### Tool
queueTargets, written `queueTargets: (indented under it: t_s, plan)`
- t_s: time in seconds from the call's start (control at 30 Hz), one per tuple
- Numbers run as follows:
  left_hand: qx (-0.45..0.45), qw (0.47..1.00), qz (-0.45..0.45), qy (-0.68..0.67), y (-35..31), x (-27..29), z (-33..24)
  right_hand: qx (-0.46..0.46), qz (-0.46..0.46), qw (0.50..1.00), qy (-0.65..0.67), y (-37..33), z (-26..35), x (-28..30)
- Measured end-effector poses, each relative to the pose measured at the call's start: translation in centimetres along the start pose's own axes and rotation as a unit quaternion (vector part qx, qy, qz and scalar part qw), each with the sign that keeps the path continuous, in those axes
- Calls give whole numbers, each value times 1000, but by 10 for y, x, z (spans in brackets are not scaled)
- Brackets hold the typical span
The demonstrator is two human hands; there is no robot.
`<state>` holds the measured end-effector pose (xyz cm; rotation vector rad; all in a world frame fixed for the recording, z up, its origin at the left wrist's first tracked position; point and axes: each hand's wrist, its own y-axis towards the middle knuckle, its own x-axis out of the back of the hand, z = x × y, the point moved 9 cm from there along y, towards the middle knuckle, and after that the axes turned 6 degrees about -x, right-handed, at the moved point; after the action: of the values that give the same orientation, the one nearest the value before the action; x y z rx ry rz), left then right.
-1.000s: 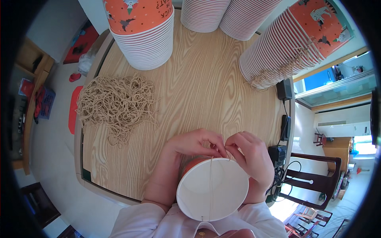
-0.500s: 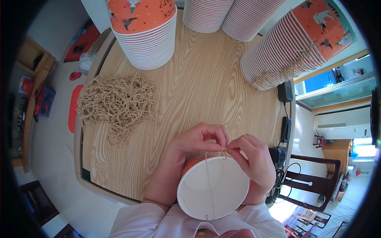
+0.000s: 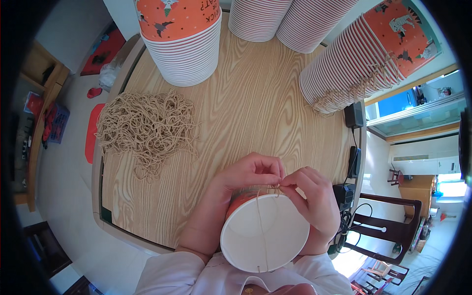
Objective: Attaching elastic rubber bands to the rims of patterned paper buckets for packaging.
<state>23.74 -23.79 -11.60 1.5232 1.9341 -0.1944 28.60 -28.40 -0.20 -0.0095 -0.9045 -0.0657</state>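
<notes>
Tan string pinched at far rim of white-lined bucket

Bucket sits at the near edge of the tabletop, between the forearms and right in front of the white shirt. Mouth faces up toward the camera, tilted; orange outside shows at upper left only. String runs across the mouth, far rim to near rim; how it is fixed at the near rim is too small to tell.

Left hand: bent over beyond the far rim, thumb and fingers pinching the string. Right hand: to the right of the rim, thumb and forefinger pinching the string too. Fingertips of both meet just above the rim; exact loop or knot hidden.

Tangled string pile on the left of the tabletop, well apart from the bucket. Upright bucket stack at far left, orange on top. Two more stacks side by side at the far edge. Leaning stack at far right, string bits hanging along its rims. Black adapter at right edge, below that stack. Dark wooden chair beyond the right edge.
</notes>
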Motion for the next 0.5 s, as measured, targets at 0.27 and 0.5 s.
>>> queueTargets:
  t_s: [0.27,0.5]
  plan:
    - [8,1000,-19,9,2,0,1,5,-9,1000,23,1,-2,0]
    - [107,989,-76,68,-3,-4,-15,6,-15,999,35,1,-2,0]
